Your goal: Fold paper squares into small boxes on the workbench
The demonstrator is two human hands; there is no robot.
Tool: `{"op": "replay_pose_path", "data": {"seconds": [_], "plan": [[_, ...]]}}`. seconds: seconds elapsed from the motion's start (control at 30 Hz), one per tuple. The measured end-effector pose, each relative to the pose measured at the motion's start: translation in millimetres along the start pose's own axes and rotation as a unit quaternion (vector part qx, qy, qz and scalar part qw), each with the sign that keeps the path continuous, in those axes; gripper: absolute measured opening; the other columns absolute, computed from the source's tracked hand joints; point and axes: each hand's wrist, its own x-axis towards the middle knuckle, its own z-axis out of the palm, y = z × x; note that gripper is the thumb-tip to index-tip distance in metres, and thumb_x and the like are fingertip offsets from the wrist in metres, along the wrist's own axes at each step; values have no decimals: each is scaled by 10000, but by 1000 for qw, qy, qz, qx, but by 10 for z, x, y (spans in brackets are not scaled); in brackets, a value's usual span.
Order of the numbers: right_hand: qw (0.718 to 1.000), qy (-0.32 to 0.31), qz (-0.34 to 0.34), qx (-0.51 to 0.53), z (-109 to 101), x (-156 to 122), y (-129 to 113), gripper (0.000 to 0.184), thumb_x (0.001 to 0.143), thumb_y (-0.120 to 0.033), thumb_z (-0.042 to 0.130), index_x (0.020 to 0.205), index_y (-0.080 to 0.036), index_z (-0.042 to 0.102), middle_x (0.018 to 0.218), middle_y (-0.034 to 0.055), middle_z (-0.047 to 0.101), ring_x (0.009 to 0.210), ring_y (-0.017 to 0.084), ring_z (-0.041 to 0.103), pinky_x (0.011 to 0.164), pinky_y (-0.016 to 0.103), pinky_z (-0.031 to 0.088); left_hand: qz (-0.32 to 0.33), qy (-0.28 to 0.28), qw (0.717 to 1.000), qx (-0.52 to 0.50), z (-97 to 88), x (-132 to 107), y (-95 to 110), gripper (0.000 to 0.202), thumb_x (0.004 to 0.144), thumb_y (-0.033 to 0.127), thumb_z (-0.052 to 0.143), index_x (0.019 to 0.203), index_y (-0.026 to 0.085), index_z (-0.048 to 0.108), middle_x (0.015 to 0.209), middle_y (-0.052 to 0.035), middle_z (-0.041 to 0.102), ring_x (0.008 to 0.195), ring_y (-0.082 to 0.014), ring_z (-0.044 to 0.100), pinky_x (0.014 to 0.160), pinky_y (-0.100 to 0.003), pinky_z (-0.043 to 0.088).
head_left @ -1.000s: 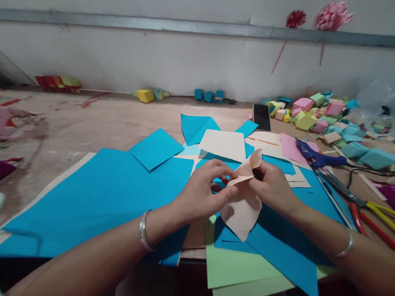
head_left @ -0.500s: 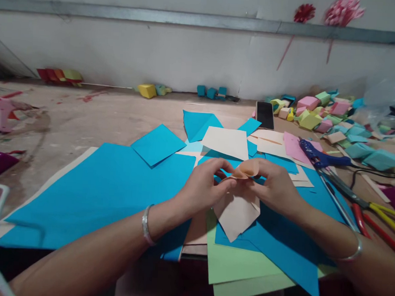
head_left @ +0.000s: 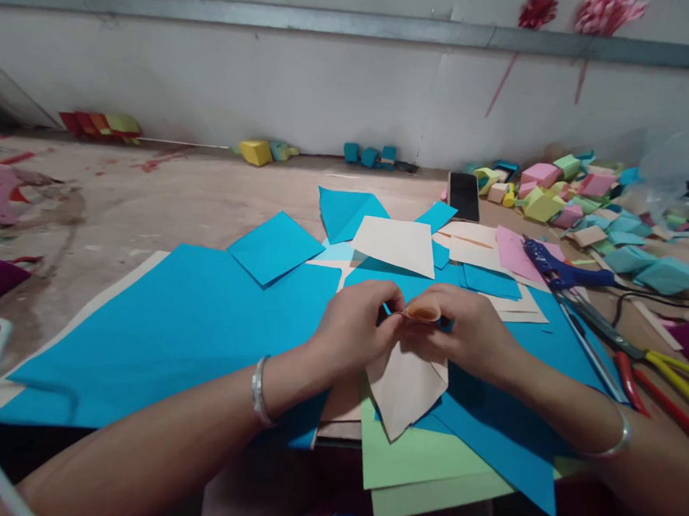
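Observation:
A cream sheet of paper (head_left: 408, 386) hangs from both hands, its top edge curled into a small loop and its pointed corner turned down. My left hand (head_left: 359, 321) pinches the top edge on the left between thumb and fingers. My right hand (head_left: 470, 322) grips the curled part on the right; its fingertips are partly hidden behind the fold. Beneath the held sheet lie blue paper (head_left: 504, 408) and green paper (head_left: 419, 457). Just beyond the hands rests a flat cream square (head_left: 397, 244).
Left of the hands spreads a large blue sheet (head_left: 200, 335), with a blue square (head_left: 276, 247) at its far edge. To the right lie a blue glue gun (head_left: 559, 269), scissors (head_left: 608, 332) and a phone (head_left: 463, 196). Folded paper pieces (head_left: 558, 193) heap up behind them.
The fold at the top of the cream paper has narrowed from a wide open curl into a smaller, flatter loop. Both hands have drawn slightly lower, and the paper's lower corner has swung down and left.

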Motion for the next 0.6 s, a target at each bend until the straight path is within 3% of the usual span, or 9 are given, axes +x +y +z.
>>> {"op": "replay_pose_path", "data": {"seconds": [0.07,0.17,0.27,0.4,0.5,0.6], "plan": [[1000,10,-12,21,-7,-3,0,96,797,-117,627,796,-190,690,772,21,672,722,146,596,623,268,430,4,-6,1000,-19,-6,-6,21,56,753,127,591,758,174,621,758,-10,643,684,-131,570,574,-234,429],[998,26,9,56,-36,-6,15,172,787,-93,600,810,-214,720,758,7,681,704,138,606,617,263,441,-51,-35,985,-163,-26,8,54,48,768,212,634,787,168,635,805,-25,648,727,-142,593,616,-245,469],[994,45,48,82,-69,0,37,194,775,-102,607,795,-236,746,781,8,682,706,140,612,607,263,449,-157,-46,922,-352,-53,40,70,171,832,321,603,796,159,646,833,-45,653,780,-149,614,696,-268,497],[988,71,36,129,-96,9,41,182,790,-139,634,828,-255,768,817,24,634,723,139,594,602,259,453,-271,-72,822,-495,-65,63,56,170,849,271,595,897,144,697,916,-82,679,829,-157,634,758,-281,490],[982,97,-3,161,-109,6,27,230,819,-140,612,904,-279,774,832,34,609,737,143,589,600,258,456,-293,-124,768,-556,-52,56,43,171,819,217,636,930,121,725,822,-72,676,718,-129,609,723,-268,475],[979,121,-29,160,-122,-3,22,262,823,-150,631,992,-301,762,852,38,618,748,147,597,601,256,465,-284,-134,739,-596,-33,45,40,206,792,255,704,942,116,735,772,-61,671,671,-120,592,694,-261,463]]}}
